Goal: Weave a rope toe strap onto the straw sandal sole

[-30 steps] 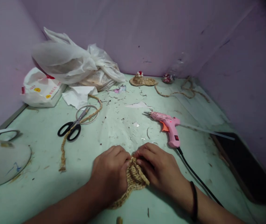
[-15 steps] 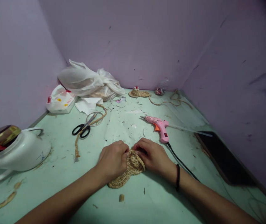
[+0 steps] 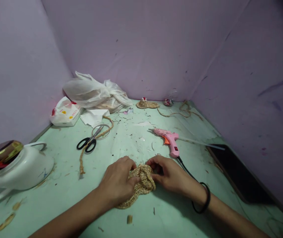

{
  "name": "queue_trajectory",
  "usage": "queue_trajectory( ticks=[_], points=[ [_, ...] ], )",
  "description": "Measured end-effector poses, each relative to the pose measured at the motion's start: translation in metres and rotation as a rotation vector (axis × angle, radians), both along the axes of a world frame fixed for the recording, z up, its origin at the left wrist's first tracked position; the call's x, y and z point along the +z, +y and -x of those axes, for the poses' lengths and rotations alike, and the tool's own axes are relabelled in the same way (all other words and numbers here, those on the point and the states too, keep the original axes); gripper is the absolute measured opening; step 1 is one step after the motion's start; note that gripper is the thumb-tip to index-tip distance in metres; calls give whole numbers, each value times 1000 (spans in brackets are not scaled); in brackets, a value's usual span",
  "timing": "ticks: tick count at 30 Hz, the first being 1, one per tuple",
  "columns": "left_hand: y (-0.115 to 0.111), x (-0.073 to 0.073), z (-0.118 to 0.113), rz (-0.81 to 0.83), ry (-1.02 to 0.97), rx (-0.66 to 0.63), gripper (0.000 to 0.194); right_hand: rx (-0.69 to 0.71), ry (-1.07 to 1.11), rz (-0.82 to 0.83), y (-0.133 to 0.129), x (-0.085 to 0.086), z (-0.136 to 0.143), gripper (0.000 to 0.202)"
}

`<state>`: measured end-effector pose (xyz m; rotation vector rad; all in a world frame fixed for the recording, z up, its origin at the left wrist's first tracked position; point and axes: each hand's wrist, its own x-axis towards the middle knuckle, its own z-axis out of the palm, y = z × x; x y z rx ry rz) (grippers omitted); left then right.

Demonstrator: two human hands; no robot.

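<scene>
Woven straw slipper (image 3: 142,186) lay on the pale green table (image 3: 121,148), nearer to the person than the pink glue gun (image 3: 173,145) and to the left of it. On its right part, a braided flap stood up a little from the sole. The left hand (image 3: 117,180) held the left side of the slipper, its fingers pressed together and its thumb laid flat on the straw. The right hand (image 3: 172,174) touched the right edge with a bent index finger and the thumb, which were spread apart; I cannot tell if they pinched the edge. A black band (image 3: 208,196) hung around the right wrist.

From the back of the glue gun a translucent glue stick (image 3: 198,142) came out to the right, and its end reached over a dark flat slab (image 3: 240,175). To the left of the gun were black-handled scissors (image 3: 97,132), crossing a straw braid (image 3: 81,163). Beyond the gun, near the wall, stood a second straw slipper (image 3: 152,105) with red and white beads (image 3: 144,99), and beside it a clear container (image 3: 167,102). Far to the left of the gun were a tied white plastic bag (image 3: 89,91), a tissue pack (image 3: 69,115) and, nearer to the person, a white vessel (image 3: 29,167).
</scene>
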<state>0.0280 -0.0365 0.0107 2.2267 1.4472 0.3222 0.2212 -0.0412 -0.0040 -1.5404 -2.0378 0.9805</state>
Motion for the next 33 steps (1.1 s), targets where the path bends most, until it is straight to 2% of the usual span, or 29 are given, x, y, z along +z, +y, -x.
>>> queue_trajectory(
  ticks=[3,6,8,10,13,15,17,20,26,33],
  points=[
    [-3,2,-1,86,-89,35,9,-3,103,92,0,1,-3,16],
    [-6,5,0,175,-201,51,9,-10,331,237,0,3,-1,19],
    [-8,9,3,188,-269,37,8,-28,444,251,-1,6,2,20],
    [-9,12,7,87,-299,-5,6,-46,494,170,-3,11,6,16],
    [-10,13,12,-246,-295,-98,7,-75,518,39,-6,13,9,12],
    [-10,10,14,-385,-295,-126,9,-88,517,17,-7,10,11,15],
    [-11,8,14,-423,-297,-123,9,-79,506,4,-7,7,12,18],
    [-12,6,14,-463,-291,-108,9,-57,481,-61,-8,3,13,12],
    [-7,3,16,-528,-268,-69,6,-148,488,-253,-11,1,18,6],
    [-7,1,17,-528,-259,-82,3,-164,491,-238,-11,0,19,6]
  ],
)
